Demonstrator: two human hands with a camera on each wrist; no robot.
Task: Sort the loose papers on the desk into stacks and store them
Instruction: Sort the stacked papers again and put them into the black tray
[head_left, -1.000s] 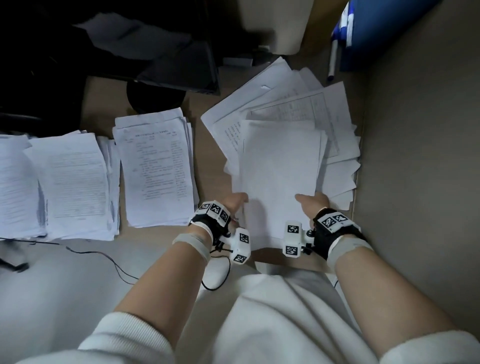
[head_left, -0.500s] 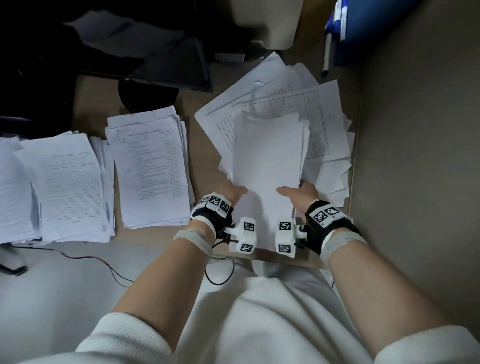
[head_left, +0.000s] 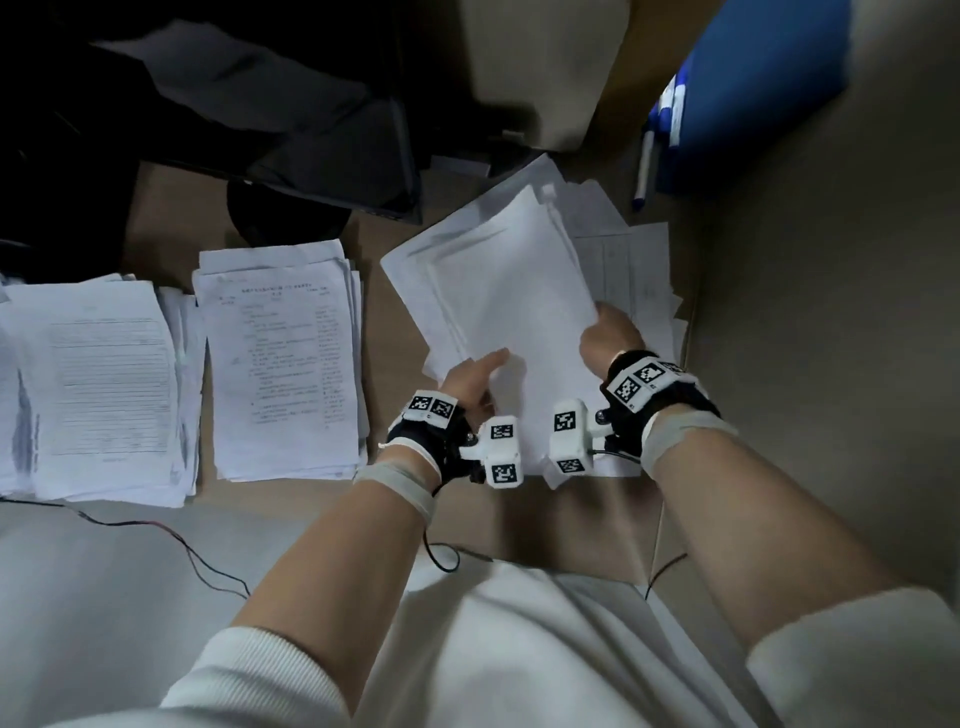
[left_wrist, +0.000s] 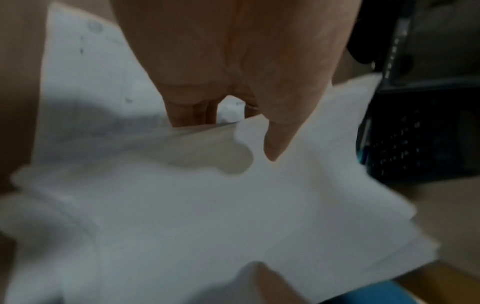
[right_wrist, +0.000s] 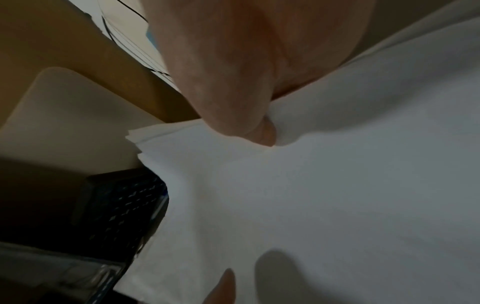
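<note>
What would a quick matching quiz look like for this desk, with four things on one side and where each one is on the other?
Things:
1. bundle of blank sheets
2. printed stack
3. pen
4. red and black wire

Places:
A. at the near desk edge, below the left-side stacks
B. far right, beside the blue folder
C. held between the left hand and right hand
D. lying flat just left of the held sheets

Pairs: 1-C, 2-D, 3-B, 4-A

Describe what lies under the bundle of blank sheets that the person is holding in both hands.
Under the held bundle, gripped by the left hand and right hand, loose papers spread on the desk. Those directly beneath it are hidden.
</note>
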